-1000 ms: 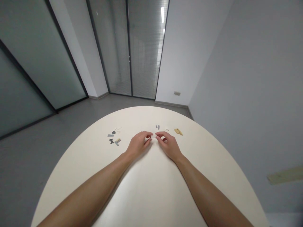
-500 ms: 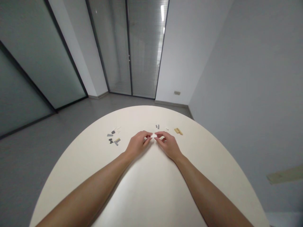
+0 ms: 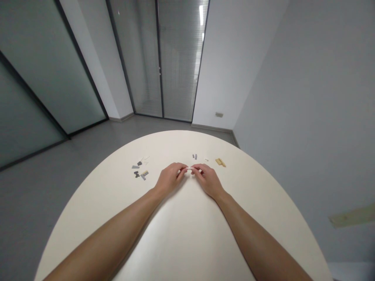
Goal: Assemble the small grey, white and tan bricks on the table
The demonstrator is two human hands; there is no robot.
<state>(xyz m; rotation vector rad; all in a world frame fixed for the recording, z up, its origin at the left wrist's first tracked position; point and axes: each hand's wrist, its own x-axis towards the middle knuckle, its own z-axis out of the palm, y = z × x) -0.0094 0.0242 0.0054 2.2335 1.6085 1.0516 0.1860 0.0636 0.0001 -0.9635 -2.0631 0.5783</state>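
Note:
Both my hands meet near the middle of a round cream table [image 3: 181, 242]. My left hand [image 3: 170, 178] and my right hand [image 3: 207, 179] are each closed in a pinch, fingertips touching, and between them they hold a small white piece [image 3: 189, 168] just above the tabletop. Its exact shape is too small to make out. Two small grey pieces [image 3: 194, 156] lie just beyond my fingertips, and a tiny white piece [image 3: 206, 159] lies beside them.
A cluster of small grey, black and tan pieces [image 3: 140, 170] lies left of my hands. A tan piece [image 3: 220, 162] lies to the right. Past the table's far edge is grey floor, glass partitions and a white wall.
My fingertips have drawn closer together over the small white piece. The view has shifted slightly; the loose pieces have not moved.

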